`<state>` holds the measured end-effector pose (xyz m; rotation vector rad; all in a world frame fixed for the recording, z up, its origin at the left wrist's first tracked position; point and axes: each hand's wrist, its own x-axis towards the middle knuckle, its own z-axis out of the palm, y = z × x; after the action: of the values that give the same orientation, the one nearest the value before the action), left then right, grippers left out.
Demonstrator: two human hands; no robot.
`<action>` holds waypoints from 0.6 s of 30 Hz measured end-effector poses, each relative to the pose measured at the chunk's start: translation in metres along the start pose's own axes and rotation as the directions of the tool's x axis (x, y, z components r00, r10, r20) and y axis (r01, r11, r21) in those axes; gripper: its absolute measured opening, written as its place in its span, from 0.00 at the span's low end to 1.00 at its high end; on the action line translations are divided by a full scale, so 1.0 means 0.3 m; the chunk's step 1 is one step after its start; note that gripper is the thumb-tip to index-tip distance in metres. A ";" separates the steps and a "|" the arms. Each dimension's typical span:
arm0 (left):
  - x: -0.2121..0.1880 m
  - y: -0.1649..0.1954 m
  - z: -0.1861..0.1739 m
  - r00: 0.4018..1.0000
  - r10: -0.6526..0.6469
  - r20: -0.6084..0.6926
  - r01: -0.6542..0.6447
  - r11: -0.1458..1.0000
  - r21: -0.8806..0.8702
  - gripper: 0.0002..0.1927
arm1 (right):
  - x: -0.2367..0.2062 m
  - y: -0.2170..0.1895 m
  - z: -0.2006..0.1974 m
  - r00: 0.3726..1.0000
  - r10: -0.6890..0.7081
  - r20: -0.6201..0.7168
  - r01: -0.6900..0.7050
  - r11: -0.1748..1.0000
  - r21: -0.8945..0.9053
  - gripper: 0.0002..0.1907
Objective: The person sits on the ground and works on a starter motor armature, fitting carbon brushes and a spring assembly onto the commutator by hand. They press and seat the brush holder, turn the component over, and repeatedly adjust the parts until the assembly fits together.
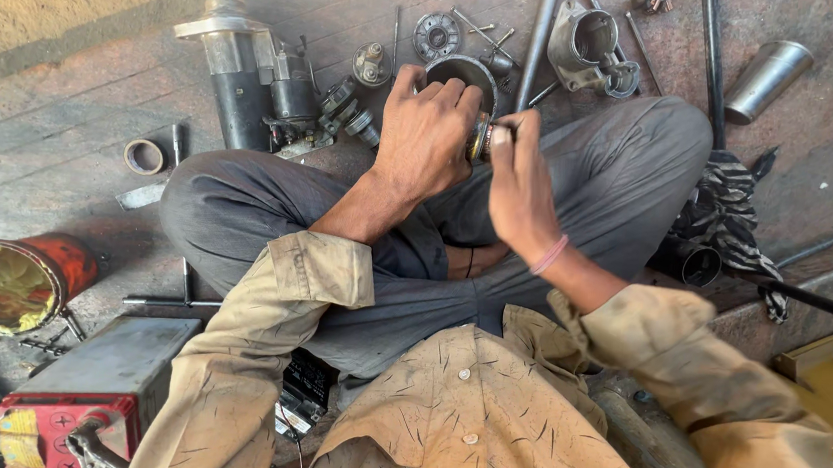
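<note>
I sit cross-legged on a wooden floor. My left hand (428,130) is wrapped around a round metal motor part (479,137) with copper-coloured windings, held above my knees. My right hand (517,173) presses its fingertips against the right end of the same part. Most of the part is hidden by my fingers. Just beyond my hands lies a dark metal ring-shaped housing (463,68). A dismantled starter motor (250,74) lies to the far left of my hands.
Loose parts lie on the floor ahead: a gear plate (437,35), a cast metal housing (587,46), long rods (539,34) and a steel cup (769,78). A red tin (16,281) and a red-topped battery (86,391) sit at left. A striped cloth (729,216) lies at right.
</note>
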<state>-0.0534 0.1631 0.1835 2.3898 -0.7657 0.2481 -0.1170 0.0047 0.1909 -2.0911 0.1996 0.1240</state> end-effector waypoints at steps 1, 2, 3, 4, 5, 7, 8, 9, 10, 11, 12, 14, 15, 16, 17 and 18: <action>-0.002 -0.001 -0.002 1.000 -0.012 -0.001 0.012 1.000 -0.024 0.15 | -0.016 -0.002 0.009 0.987 -0.160 -0.019 0.156 0.978 -0.139 0.15; -0.007 0.000 -0.003 1.000 -0.027 0.000 0.027 0.998 -0.048 0.15 | -0.025 0.000 0.014 0.963 -0.267 -0.022 0.256 0.940 -0.225 0.15; -0.010 -0.001 -0.005 0.999 -0.039 0.003 0.039 0.997 -0.070 0.15 | -0.029 0.003 0.014 0.928 -0.373 -0.017 0.350 0.885 -0.307 0.14; -0.012 -0.002 -0.006 0.995 -0.086 0.043 0.091 0.990 -0.104 0.13 | -0.031 0.007 0.012 0.881 -0.472 -0.007 0.433 0.814 -0.388 0.14; -0.012 -0.002 -0.007 0.988 -0.131 0.085 0.142 0.980 -0.138 0.12 | -0.026 0.011 0.005 0.867 -0.498 0.017 0.466 0.798 -0.381 0.14; -0.006 0.000 -0.007 0.974 -0.182 0.133 0.207 0.955 -0.210 0.11 | -0.012 0.021 -0.013 0.834 -0.548 0.063 0.529 0.761 -0.376 0.16; -0.003 -0.002 -0.009 0.971 -0.193 0.137 0.223 0.943 -0.246 0.12 | 0.000 0.025 -0.023 0.834 -0.545 0.081 0.537 0.771 -0.343 0.16; 0.002 -0.003 -0.011 0.968 -0.205 0.142 0.238 0.930 -0.280 0.13 | 0.010 0.029 -0.032 0.834 -0.543 0.099 0.545 0.780 -0.309 0.17; 0.004 -0.004 -0.013 0.959 -0.223 0.173 0.268 0.915 -0.302 0.13 | 0.020 0.032 -0.038 0.832 -0.542 0.117 0.552 0.788 -0.272 0.17; 0.006 -0.006 -0.016 0.949 -0.242 0.204 0.298 0.898 -0.323 0.13 | 0.028 0.034 -0.042 0.809 -0.576 0.116 0.583 0.766 -0.272 0.17; 0.008 -0.008 -0.017 0.936 -0.262 0.234 0.332 0.878 -0.344 0.13 | 0.035 0.036 -0.046 0.785 -0.607 0.120 0.614 0.741 -0.270 0.17; 0.008 -0.018 -0.019 0.940 -0.242 0.242 0.317 0.883 -0.347 0.14 | 0.045 0.037 -0.051 0.760 -0.635 0.139 0.648 0.720 -0.247 0.16; 0.007 -0.022 -0.018 0.940 -0.232 0.249 0.311 0.884 -0.349 0.14 | 0.048 0.036 -0.055 0.759 -0.633 0.152 0.650 0.726 -0.226 0.15; 0.006 -0.026 -0.016 0.932 -0.236 0.275 0.327 0.874 -0.360 0.15 | 0.049 0.035 -0.058 0.759 -0.631 0.163 0.651 0.731 -0.204 0.15; 0.008 -0.033 -0.013 0.925 -0.235 0.298 0.339 0.866 -0.368 0.16 | 0.049 0.032 -0.061 0.759 -0.630 0.165 0.651 0.729 -0.211 0.14; 0.008 -0.037 -0.011 0.917 -0.236 0.321 0.352 0.857 -0.376 0.17 | 0.048 0.029 -0.064 0.759 -0.630 0.168 0.651 0.727 -0.217 0.13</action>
<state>-0.0450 0.1711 0.1814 2.0924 -0.4867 -0.3459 -0.1044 -0.0175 0.1907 -2.2944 -0.6383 -0.1982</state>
